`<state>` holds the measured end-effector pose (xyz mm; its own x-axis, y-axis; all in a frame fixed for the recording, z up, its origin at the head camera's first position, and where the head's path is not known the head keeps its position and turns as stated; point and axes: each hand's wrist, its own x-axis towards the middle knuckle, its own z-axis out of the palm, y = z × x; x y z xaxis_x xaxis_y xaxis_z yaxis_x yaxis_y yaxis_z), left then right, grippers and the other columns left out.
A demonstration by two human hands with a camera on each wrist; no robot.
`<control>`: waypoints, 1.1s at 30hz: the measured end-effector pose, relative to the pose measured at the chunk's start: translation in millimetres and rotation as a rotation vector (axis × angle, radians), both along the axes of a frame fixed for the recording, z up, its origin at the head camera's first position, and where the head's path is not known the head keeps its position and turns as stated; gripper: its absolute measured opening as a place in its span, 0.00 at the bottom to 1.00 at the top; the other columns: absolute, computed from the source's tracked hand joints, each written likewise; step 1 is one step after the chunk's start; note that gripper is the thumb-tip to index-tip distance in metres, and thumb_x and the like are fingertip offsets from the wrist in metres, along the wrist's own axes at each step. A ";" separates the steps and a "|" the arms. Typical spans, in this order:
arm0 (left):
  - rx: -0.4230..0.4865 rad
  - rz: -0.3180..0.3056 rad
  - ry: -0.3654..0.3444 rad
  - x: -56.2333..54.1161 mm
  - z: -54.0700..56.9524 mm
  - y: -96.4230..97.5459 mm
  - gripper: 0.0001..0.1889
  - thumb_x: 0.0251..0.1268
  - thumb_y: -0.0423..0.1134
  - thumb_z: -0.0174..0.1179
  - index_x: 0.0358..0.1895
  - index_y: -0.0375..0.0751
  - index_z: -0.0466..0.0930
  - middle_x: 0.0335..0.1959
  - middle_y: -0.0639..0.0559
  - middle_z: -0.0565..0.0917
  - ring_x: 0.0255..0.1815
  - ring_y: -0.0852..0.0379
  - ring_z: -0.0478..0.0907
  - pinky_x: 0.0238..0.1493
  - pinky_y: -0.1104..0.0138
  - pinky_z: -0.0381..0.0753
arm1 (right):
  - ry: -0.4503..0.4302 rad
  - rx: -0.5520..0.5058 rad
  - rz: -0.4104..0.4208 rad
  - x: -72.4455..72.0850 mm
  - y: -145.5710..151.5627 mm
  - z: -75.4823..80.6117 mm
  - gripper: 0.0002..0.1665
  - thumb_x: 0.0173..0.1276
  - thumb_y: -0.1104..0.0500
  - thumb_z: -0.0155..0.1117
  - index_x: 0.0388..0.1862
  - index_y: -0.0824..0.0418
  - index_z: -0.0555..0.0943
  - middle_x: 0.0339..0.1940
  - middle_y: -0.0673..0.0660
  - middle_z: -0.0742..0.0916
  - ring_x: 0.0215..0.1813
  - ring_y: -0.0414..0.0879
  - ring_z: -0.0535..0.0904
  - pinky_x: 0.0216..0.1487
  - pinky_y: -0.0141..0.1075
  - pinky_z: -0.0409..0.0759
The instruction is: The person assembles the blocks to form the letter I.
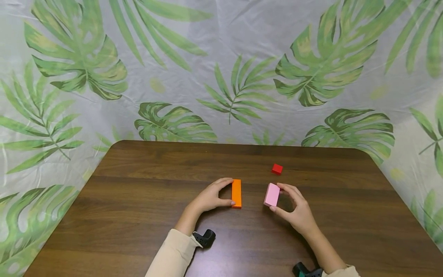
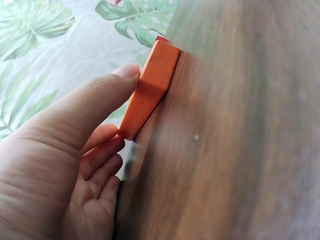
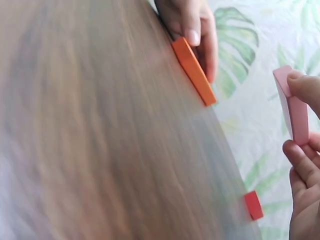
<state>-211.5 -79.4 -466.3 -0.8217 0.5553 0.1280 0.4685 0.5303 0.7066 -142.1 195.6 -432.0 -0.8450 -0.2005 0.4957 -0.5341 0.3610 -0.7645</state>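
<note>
In the head view a flat orange block (image 1: 237, 194) lies on the table, its long side pointing away from me. My left hand (image 1: 209, 197) pinches it by its two ends, thumb at the near end and fingers at the far one. To the right, my right hand (image 1: 297, 207) holds a pink block (image 1: 272, 194) between thumb and fingertips. The right wrist view shows this pink block (image 3: 299, 117) raised off the table, tilted. Beyond it a small red block (image 1: 277, 169) sits on the table, touched by neither hand.
The brown wooden table (image 1: 138, 231) has rounded far corners. A pale cloth (image 1: 242, 23) with green leaf prints hangs behind its far edge. Black wrist cameras sit on both wrists, the left wrist camera (image 1: 206, 238) close to the tabletop.
</note>
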 end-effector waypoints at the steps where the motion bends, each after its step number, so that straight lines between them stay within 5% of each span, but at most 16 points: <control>1: -0.001 0.001 -0.001 0.1 0.0 0.1 0.38 0.49 0.49 0.66 0.64 0.39 0.64 0.63 0.48 0.64 0.64 0.53 0.58 0.62 0.59 0.57 | -0.002 0.005 0.010 0.6 -1.3 0.3 0.38 0.40 0.76 0.72 0.54 0.77 0.69 0.49 0.67 0.74 0.49 0.42 0.72 0.52 0.21 0.65; 17: 0.014 0.003 0.006 -0.1 -0.6 1.1 0.38 0.48 0.48 0.67 0.63 0.37 0.64 0.62 0.47 0.65 0.63 0.52 0.59 0.62 0.60 0.58 | -0.067 0.059 0.126 15.5 -27.6 2.7 0.39 0.42 0.68 0.74 0.55 0.72 0.70 0.52 0.63 0.75 0.50 0.47 0.72 0.56 0.25 0.63; 33: 0.003 0.004 -0.004 0.8 1.2 0.2 0.37 0.49 0.48 0.66 0.63 0.38 0.64 0.63 0.47 0.65 0.63 0.52 0.59 0.62 0.59 0.58 | 0.029 0.123 0.215 24.9 -47.4 -1.6 0.37 0.42 0.64 0.76 0.54 0.67 0.72 0.49 0.60 0.77 0.48 0.49 0.74 0.55 0.25 0.63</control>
